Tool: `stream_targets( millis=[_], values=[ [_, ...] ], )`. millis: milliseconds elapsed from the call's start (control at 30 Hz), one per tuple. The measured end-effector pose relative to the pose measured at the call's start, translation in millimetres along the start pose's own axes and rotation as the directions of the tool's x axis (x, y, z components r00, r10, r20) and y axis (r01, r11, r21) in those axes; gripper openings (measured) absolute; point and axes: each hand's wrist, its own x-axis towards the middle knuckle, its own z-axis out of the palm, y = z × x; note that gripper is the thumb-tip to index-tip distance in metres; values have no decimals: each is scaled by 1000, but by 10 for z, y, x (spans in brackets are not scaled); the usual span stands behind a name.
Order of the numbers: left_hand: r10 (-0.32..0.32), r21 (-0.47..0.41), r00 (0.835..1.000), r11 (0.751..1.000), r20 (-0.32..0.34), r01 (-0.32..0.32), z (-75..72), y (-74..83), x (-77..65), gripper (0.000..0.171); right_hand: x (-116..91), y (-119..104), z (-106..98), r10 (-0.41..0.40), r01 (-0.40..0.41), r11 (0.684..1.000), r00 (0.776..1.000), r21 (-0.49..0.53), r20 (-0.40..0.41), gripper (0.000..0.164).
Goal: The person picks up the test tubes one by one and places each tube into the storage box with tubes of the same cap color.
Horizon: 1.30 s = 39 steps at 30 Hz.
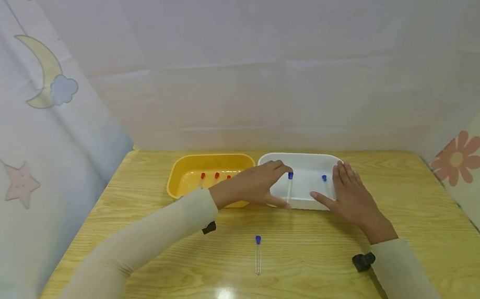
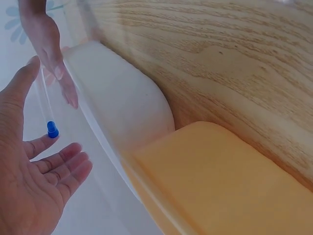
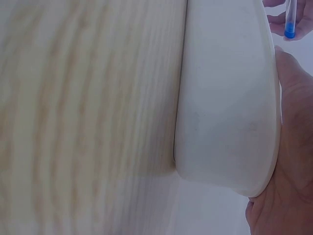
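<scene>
My left hand (image 1: 258, 181) pinches a clear test tube (image 1: 289, 189) lengthwise, with the thumb at its bottom end and the index finger at its blue cap (image 2: 53, 129). The tube hangs upright above the white tray (image 1: 300, 158). My right hand (image 1: 353, 199) rests on the right end of that tray, fingers straight and thumb spread toward the front rim. Another blue-capped tube (image 1: 324, 178) lies inside the white tray, partly hidden by the right hand. On the table in front, one more blue-capped test tube (image 1: 258, 258) lies by itself.
Left of the white tray, and touching it, stands a yellow tray (image 1: 178, 173) holding several red-capped tubes (image 1: 202, 176). Both trays sit near the back of the wooden table (image 1: 302, 287). Printed cloth (image 1: 255, 57) hangs behind and along the sides.
</scene>
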Motion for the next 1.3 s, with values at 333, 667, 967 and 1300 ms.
stream_targets(
  millis=[333,667,967,1300],
  values=[
    [-25,-11,1000,1000,-5,25,19,-98,57,95,-7,-30,2,3,-3,1000,1000,24,-10,113],
    [-52,-38,999,998,-7,51,37,-162,107,95,-29,-58,-9,6,-6,1000,1000,25,-2,112],
    [-91,-34,995,995,43,93,-11,-175,146,98,-20,-43,-3,2,-2,999,1000,33,-2,112],
    [-114,-42,991,992,68,117,13,-202,183,99,-6,-36,12,2,-1,1000,1000,26,-7,112]
  ],
)
